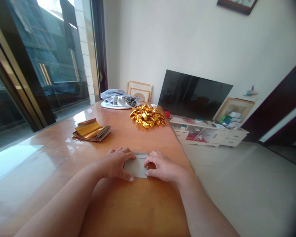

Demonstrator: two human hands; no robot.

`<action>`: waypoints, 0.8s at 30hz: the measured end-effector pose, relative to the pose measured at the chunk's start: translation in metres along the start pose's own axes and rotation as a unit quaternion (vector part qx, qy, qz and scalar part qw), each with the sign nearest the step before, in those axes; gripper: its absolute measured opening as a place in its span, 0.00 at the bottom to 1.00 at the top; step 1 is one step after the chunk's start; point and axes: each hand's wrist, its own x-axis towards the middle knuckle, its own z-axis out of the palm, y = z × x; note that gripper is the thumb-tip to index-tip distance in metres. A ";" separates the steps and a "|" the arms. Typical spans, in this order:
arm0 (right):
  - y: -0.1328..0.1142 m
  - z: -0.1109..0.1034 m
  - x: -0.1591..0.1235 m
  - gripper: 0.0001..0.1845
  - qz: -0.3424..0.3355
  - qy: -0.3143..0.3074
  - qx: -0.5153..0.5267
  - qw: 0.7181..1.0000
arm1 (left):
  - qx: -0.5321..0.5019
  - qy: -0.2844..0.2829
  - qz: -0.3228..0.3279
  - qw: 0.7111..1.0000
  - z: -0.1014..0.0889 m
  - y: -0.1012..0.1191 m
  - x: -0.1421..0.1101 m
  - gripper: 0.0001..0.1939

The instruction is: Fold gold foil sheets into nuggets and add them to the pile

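A small grey-white sheet of paper (137, 166) lies flat on the glossy wooden table (128, 204), its far edge folded over. My left hand (117, 163) rests on its left side, fingers curled at the folded edge and thumb along the near edge. My right hand (162, 166) presses the right side, fingertips pinched on the fold. A stack of gold foil sheets (91, 130) lies to the far left of my hands. A heap of folded gold foil pieces (147, 116) sits further back on the table.
A bundle of grey-white cloth (118, 98) lies at the table's far end by picture frames (139, 90). The table's right edge runs close to my right arm. A dark television (193, 95) stands on a low white cabinet (209, 131). Glass doors (39, 65) are at left.
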 end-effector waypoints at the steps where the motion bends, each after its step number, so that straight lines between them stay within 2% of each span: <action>1: 0.001 0.000 0.000 0.11 0.000 0.001 0.001 1.000 | 0.002 0.004 -0.001 1.000 0.001 0.001 0.000 0.41; 4: 0.002 -0.004 -0.001 0.13 -0.002 -0.012 0.012 1.000 | 0.002 0.011 -0.002 1.000 0.002 0.002 0.001 0.39; 9: 0.003 -0.009 -0.005 0.23 -0.006 -0.035 0.027 0.999 | -0.007 0.022 -0.004 1.000 0.001 0.002 0.002 0.32; 14: 0.005 -0.005 -0.003 0.15 -0.008 -0.003 0.032 0.999 | -0.029 0.031 -0.011 0.999 0.002 0.004 0.002 0.26; 18: 0.009 -0.002 0.003 0.08 -0.037 0.025 0.026 0.999 | -0.025 0.044 -0.012 0.999 -0.001 0.009 0.001 0.28; 24: 0.007 -0.006 0.006 0.12 -0.032 0.046 0.056 0.997 | -0.017 0.062 -0.009 0.998 -0.006 0.019 0.001 0.28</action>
